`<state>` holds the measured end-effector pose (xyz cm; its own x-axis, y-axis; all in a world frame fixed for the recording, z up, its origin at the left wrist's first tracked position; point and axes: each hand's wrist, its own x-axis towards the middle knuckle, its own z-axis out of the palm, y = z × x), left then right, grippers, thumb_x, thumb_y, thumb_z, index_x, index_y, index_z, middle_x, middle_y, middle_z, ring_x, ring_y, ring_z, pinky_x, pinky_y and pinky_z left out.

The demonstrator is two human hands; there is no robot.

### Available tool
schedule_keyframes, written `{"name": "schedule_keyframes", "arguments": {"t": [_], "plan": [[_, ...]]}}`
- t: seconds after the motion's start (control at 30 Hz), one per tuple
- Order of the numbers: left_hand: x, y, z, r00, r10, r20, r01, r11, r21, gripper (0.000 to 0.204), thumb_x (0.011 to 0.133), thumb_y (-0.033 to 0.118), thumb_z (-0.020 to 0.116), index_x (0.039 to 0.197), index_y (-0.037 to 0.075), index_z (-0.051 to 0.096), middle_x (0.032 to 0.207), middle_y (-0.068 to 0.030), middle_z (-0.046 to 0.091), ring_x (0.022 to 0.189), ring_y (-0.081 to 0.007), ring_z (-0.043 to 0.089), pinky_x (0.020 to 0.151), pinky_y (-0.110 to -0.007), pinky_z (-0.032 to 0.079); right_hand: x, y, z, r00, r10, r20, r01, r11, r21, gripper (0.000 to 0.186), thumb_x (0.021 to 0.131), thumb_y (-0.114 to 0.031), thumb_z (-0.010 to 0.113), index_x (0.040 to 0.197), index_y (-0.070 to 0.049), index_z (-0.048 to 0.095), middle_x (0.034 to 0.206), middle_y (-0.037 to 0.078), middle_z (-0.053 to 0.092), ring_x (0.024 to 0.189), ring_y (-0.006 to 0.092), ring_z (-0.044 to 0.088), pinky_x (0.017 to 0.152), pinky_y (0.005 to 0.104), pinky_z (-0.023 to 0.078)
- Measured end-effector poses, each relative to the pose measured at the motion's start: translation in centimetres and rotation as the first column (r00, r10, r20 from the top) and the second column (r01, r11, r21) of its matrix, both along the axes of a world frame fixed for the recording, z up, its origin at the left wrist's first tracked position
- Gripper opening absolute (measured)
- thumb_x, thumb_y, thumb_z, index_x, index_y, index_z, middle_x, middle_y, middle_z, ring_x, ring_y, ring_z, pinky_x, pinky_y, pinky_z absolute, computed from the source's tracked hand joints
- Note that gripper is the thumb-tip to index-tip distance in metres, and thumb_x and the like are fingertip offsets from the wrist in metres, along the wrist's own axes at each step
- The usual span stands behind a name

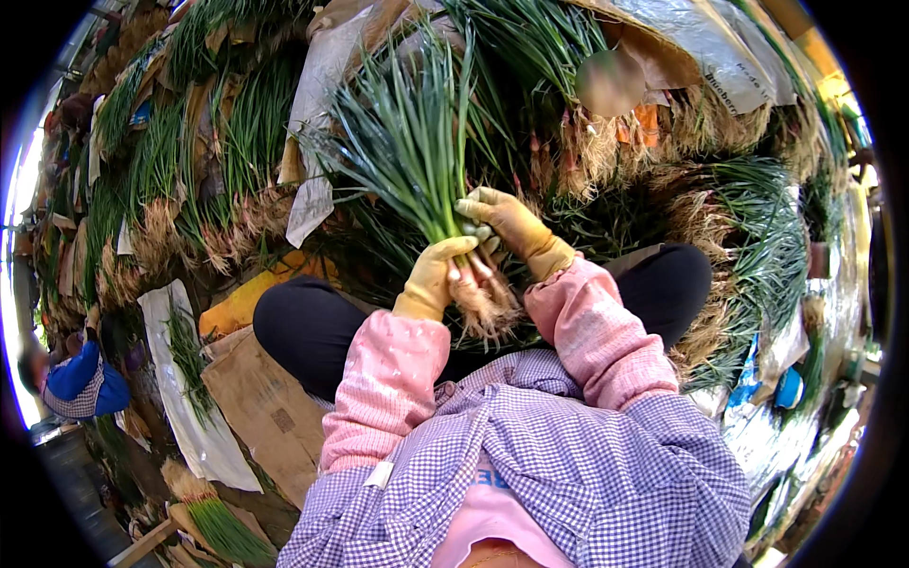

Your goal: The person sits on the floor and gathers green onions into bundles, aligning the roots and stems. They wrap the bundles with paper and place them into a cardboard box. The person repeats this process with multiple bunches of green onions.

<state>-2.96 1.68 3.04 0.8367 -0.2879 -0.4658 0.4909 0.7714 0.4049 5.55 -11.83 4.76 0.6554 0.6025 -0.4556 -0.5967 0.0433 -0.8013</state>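
A bunch of scallions [412, 156] stands between my hands, its long green leaves fanned away from me and its pinkish stems and pale stringy roots hanging toward my lap. My left hand [436, 275], in a yellow glove, is closed round the stems from the left. On the right side, my right hand [514, 227], gloved in yellow too, has its fingers curled against the same stems just above the roots. Part of the stems is hidden behind the gloves.
Piles of scallions [251, 142] lie at the far left, and another pile [757, 237] is on the right. Brown cardboard [270, 407] and a white sheet [194, 379] cover ground at left. A person in blue sleeves [80, 379] is at the far left.
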Motion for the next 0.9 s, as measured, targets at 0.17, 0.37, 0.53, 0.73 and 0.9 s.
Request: {"name": "schedule_keyframes", "arguments": {"t": [0.17,0.37,0.53,0.73,0.9], "plan": [[-1.6,0.7,0.3,0.994,0.082,0.071,-0.055,0.946,-0.32,0.018,0.075,0.008,0.057,0.09,-0.001,0.053,0.082,-0.0115,0.06,0.08,-0.0225,0.059,0.094,-0.039,0.043,-3.0,1.7,-0.1,0.968,-0.171,-0.183,0.203,0.963,0.177,0.014,0.088,-0.018,0.056,0.079,-0.008,0.05,0.063,0.001,0.055,0.046,0.0053,0.047,0.037,0.0164,0.034],[-1.6,1.2,5.4,0.958,0.202,0.206,-0.166,0.97,-0.18,0.022,0.077,0.008,0.057,0.097,0.0,0.052,0.089,-0.0107,0.059,0.085,-0.0214,0.06,0.097,-0.041,0.041,-0.4,-3.0,-7.1,0.792,0.59,0.157,-0.321,0.622,-0.715,0.03,0.079,-0.029,0.057,0.092,-0.003,0.059,0.085,0.016,0.062,0.076,0.0259,0.061,0.076,0.0361,0.047],[0.4,2.5,2.0,0.963,0.172,0.206,-0.081,0.918,-0.389,0.048,0.081,0.004,0.055,0.126,-0.001,0.039,0.096,-0.0087,0.058,0.082,-0.0165,0.059,0.095,-0.039,0.039,4.7,-4.2,-6.3,0.892,-0.078,0.444,0.396,0.607,-0.689,0.039,0.077,-0.018,0.062,0.111,0.001,0.053,0.094,0.013,0.063,0.078,0.0249,0.062,0.072,0.0336,0.049],[0.6,1.8,1.2,0.99,0.136,0.039,-0.135,0.991,-0.02,0.026,0.078,0.001,0.055,0.104,0.002,0.052,0.094,-0.0141,0.062,0.081,-0.0232,0.062,0.074,-0.041,0.052,2.3,-2.2,-1.0,0.795,0.176,0.58,0.309,0.705,-0.638,0.021,0.079,-0.021,0.061,0.096,-0.011,0.063,0.083,0.011,0.065,0.075,0.0248,0.063,0.068,0.0334,0.048],[1.8,2.0,-2.0,0.998,-0.028,0.053,0.028,1.0,-0.004,0.022,0.079,0.001,0.054,0.099,-0.007,0.057,0.101,-0.018,0.061,0.089,-0.0263,0.06,0.077,-0.03,0.05,-2.4,-3.1,-1.8,0.68,0.383,0.625,-0.015,0.86,-0.51,0.015,0.077,-0.02,0.063,0.086,-0.008,0.065,0.076,0.011,0.064,0.073,0.0231,0.063,0.067,0.0309,0.05]]}}
